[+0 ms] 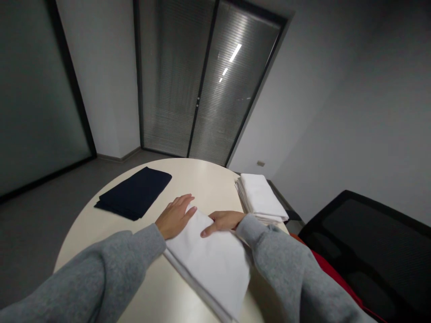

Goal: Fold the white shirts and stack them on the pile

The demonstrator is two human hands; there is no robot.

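A folded white cloth (215,264) lies on the round table in front of me, its layered edge showing along the left side. My left hand (176,216) rests at the cloth's far left corner, fingers stretched out and thumb apart. From the right, my right hand (222,221) grips the far right edge, with the thumb on top and the fingers hidden beneath or behind the fabric. A folded dark navy cloth (136,192) sits farther off to the left, touched by neither hand. Beyond my right wrist is a stack of folded white cloths (263,195).
The cream round table (198,172) carries all the cloths. At the right stands a black mesh chair (367,242), with something red (333,269) beside my right sleeve. Glass panels with blinds (202,85) and grey walls lie beyond the table.
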